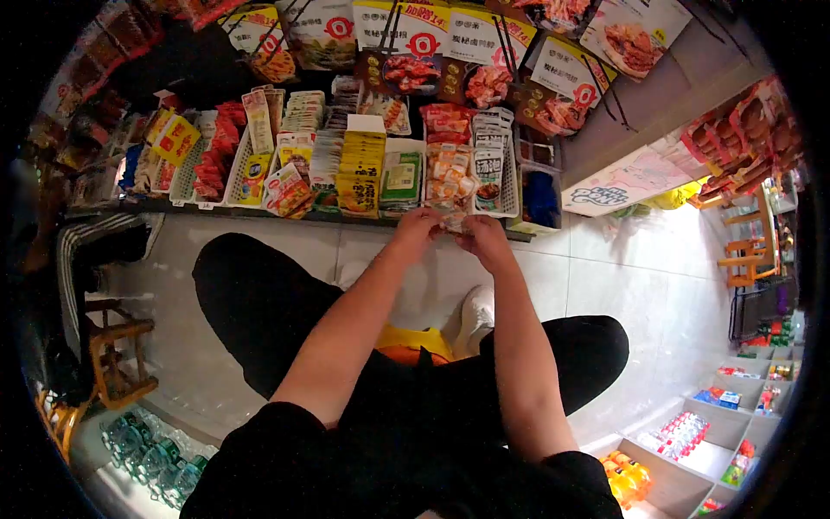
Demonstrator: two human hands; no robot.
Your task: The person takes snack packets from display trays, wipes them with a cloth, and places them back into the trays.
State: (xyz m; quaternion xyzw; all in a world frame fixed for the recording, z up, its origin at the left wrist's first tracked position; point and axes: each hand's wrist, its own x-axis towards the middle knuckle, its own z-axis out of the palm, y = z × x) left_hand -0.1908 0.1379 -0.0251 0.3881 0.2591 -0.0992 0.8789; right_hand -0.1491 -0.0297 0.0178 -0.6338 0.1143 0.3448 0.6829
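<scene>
Pinching packet (453, 223) between left hand (418, 228) and right hand (486, 238), “14” signs (477, 39)

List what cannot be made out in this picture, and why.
Head view: small pale plastic packet between the bare left hand and bare right hand; contents, hidden by them.
Head view: yellow-and-orange fabric-like object; full shape, hidden by black clothing.
Head view: orange plastic bottles; label wording, too small.

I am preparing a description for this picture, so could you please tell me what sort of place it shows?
It is probably a snack shop: small packets stand sorted in rows, larger printed bags are displayed behind them, and orange bottles sit in a divided shelf.
</scene>
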